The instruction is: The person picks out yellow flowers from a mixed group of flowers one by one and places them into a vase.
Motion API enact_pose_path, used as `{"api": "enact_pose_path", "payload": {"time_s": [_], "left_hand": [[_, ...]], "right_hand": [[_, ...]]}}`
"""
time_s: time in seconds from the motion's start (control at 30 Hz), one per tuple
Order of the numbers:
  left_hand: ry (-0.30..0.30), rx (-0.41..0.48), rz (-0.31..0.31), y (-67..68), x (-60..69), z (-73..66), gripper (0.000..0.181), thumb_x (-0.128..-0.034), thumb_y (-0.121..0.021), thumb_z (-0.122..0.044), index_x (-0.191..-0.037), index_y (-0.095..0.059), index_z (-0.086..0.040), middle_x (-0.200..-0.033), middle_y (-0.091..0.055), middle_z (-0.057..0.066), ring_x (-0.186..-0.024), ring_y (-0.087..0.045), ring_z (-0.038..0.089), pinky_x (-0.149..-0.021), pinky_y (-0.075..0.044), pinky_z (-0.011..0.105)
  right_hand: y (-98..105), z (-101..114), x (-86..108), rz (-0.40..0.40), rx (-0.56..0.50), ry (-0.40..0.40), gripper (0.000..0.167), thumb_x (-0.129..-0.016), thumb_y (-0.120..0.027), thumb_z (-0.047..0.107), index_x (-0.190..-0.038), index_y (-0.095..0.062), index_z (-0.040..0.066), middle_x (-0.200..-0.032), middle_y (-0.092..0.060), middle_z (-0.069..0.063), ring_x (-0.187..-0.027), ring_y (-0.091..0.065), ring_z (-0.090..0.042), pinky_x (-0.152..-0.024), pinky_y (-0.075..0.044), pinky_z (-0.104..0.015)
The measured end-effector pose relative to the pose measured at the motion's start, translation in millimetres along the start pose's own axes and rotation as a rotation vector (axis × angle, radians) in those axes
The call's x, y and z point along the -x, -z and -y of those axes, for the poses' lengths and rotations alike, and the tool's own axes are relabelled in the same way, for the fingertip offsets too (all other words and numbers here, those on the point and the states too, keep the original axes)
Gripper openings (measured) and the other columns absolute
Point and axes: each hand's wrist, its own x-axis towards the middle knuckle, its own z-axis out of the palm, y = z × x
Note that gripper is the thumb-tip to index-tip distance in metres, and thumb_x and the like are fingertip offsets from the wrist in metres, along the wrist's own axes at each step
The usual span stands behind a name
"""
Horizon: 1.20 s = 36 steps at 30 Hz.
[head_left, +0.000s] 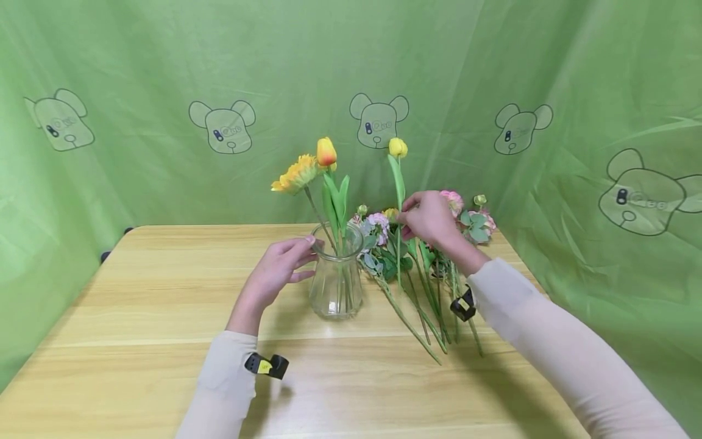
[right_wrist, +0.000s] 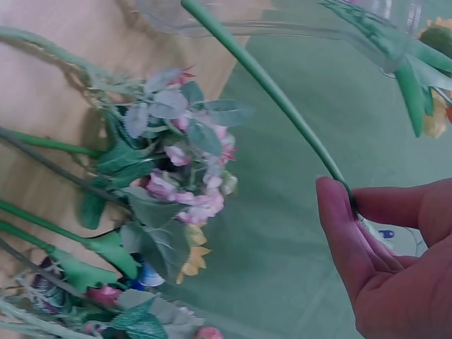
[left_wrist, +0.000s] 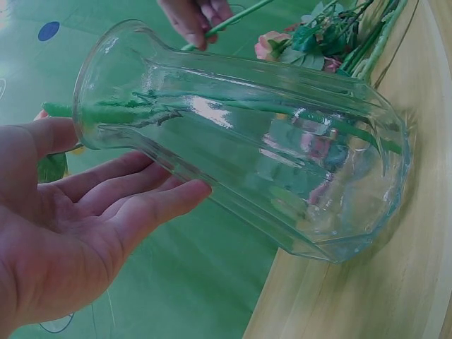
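Observation:
A clear glass vase [head_left: 336,286] stands upright on the table, holding an orange-red tulip [head_left: 326,152] and a yellow-orange, daisy-like flower [head_left: 296,175]. My left hand [head_left: 282,268] touches its left side. In the left wrist view, the thumb meets the rim while the other fingers, nearly straight, rest along the neck. To the right of the vase, my right hand [head_left: 430,218] pinches the green stem of a yellow tulip [head_left: 397,148] between thumb and fingertips. That tulip is upright, bloom on top, and its stem [right_wrist: 282,106] hangs below the hand, outside the vase.
Several artificial flowers lie right of the vase, with pink blooms [head_left: 451,202], lilac blooms [head_left: 378,225] and long green stems [head_left: 403,317] pointing toward the front. The wooden table [head_left: 164,292] backs onto a green curtain [head_left: 307,73] printed with bear heads.

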Motion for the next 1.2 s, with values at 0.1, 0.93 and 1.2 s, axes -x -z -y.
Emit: {"api": "enact_pose_path", "payload": {"time_s": [0.1,0.93,1.2], "left_hand": [[0.0,0.0,0.0,0.1,0.3,-0.1,0.049,-0.1059,-0.051,-0.04,-0.133,-0.062,-0.001,-0.144,-0.058,0.015,-0.137,-0.054,0.032,-0.101,-0.058,0.042],[-0.008,0.005,-0.002,-0.6,0.1,-0.3,0.051,-0.1064,-0.05,-0.04,-0.135,-0.061,0.0,-0.146,-0.056,0.017,-0.138,-0.053,0.034,-0.101,-0.058,0.043],[-0.006,0.003,-0.003,-0.3,-1.2,0.8,0.05,-0.1066,-0.05,-0.04,-0.135,-0.061,0.0,-0.145,-0.057,0.018,-0.138,-0.053,0.035,-0.102,-0.058,0.043]], "right_hand": [[4,7,-0.7,-0.018,-0.019,0.014,0.021,-0.095,-0.069,0.007,-0.109,-0.065,-0.008,-0.092,-0.074,-0.028,-0.063,-0.075,-0.027,-0.058,-0.065,-0.032],[35,82,-4.6,-0.132,-0.221,0.036,0.017,-0.096,-0.067,0.006,-0.111,-0.061,-0.002,-0.106,-0.071,-0.027,-0.067,-0.074,-0.016,-0.072,-0.066,-0.029],[25,86,-5.8,-0.118,-0.228,0.078,0.016,-0.096,-0.065,0.003,-0.109,-0.06,-0.005,-0.103,-0.072,-0.029,-0.063,-0.073,-0.015,-0.071,-0.066,-0.031]]}}
